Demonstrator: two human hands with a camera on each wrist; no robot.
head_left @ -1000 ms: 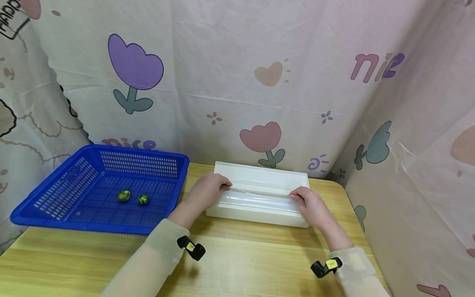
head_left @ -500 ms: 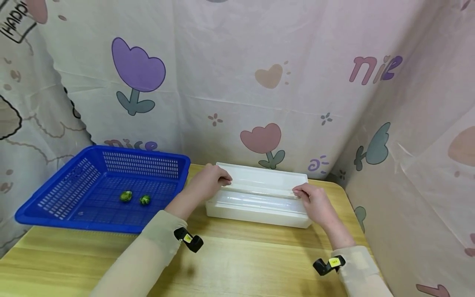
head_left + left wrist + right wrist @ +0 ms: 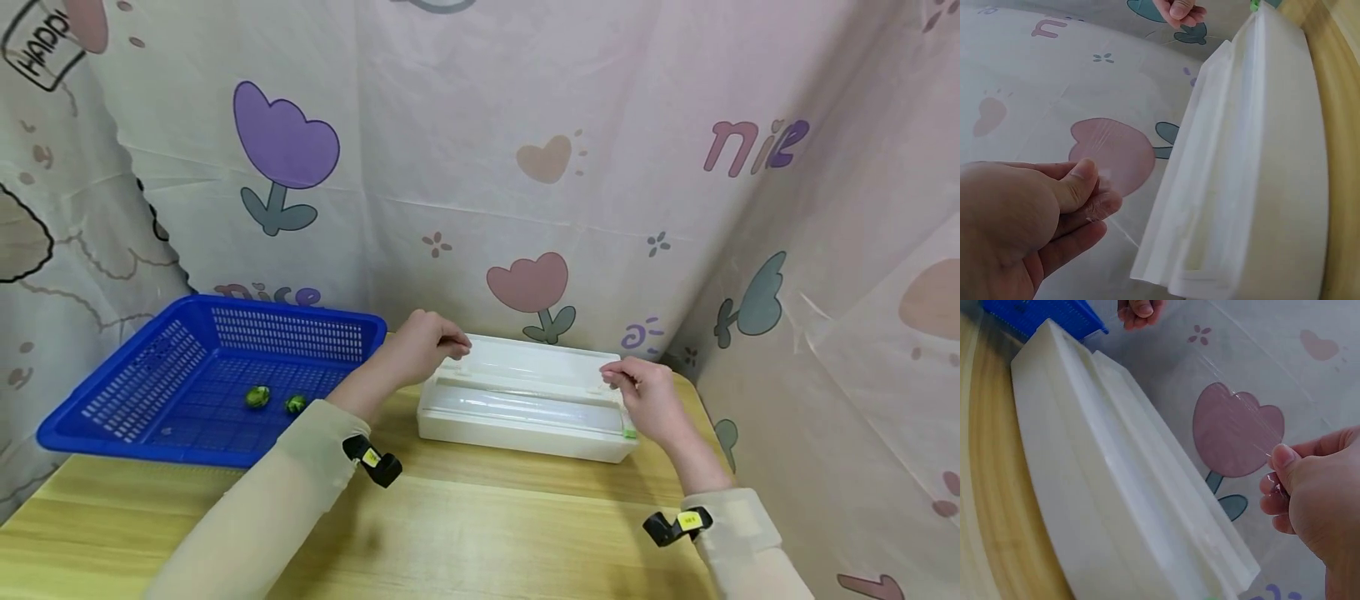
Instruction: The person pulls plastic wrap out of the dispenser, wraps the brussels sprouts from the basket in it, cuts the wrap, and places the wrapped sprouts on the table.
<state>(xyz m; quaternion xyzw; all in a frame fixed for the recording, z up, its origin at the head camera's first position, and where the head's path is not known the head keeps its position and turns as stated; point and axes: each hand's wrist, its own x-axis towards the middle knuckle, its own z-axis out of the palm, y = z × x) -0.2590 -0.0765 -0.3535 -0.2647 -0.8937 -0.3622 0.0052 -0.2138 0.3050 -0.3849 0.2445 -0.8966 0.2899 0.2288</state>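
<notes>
You stand at a wood-grain table, with printed cloth hanging at 12 o'clock and again at 3. Your left hand and right hand each pinch clear plastic film between thumb and curled fingers, lifted above the white box at 12 o'clock. Its lid leans back, a film roll lying inside. At 10 o'clock your blue plastic basket holds two Brussels sprouts.

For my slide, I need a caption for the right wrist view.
Right hand pinching clear film beside an open white box, left hand and blue basket beyond.
</notes>
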